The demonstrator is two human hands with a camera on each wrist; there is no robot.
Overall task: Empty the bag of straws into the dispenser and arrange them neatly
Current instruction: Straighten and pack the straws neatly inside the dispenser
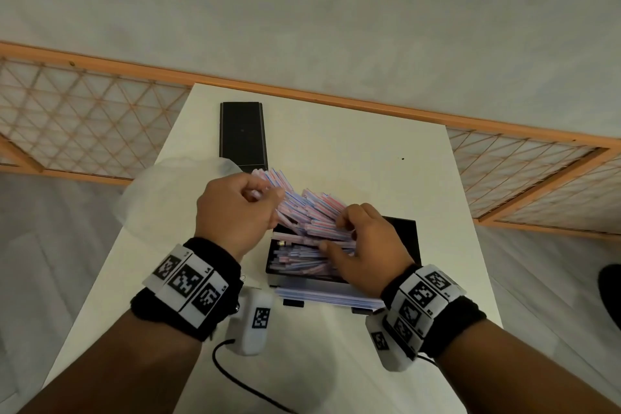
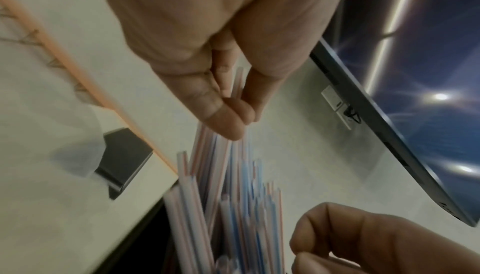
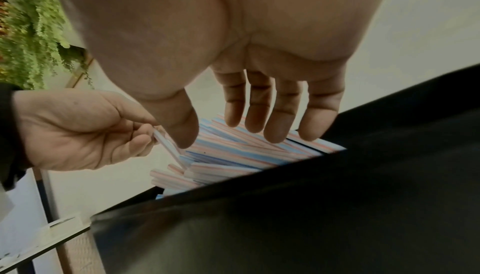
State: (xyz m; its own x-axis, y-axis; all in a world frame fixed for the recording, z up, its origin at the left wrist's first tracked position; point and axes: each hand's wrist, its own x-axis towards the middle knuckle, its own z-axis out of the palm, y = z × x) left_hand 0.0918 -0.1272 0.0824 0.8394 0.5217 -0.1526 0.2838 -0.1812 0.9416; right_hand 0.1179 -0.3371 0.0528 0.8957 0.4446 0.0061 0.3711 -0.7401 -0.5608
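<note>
A heap of red- and blue-striped white straws [image 1: 316, 212] overflows the open black dispenser box [image 1: 408, 239] at the table's middle, many of them slanting up to the left. My left hand [image 1: 265, 198] pinches a few straws [image 2: 237, 81] at the heap's upper left end between thumb and fingers. My right hand [image 1: 339, 232] lies over the right side of the heap, its fingers [image 3: 259, 114] straight and spread, touching the straws [image 3: 246, 151] from above. The box's dark near wall [image 3: 285, 217] fills the lower part of the right wrist view. More straws lie level inside the box.
A flat black lid [image 1: 243, 133] lies behind the box on the white table [image 1: 369, 151]. A crumpled clear plastic bag [image 1: 158, 195] sits at the table's left edge beside my left hand. A wooden lattice rail [image 1: 84, 131] runs behind the table.
</note>
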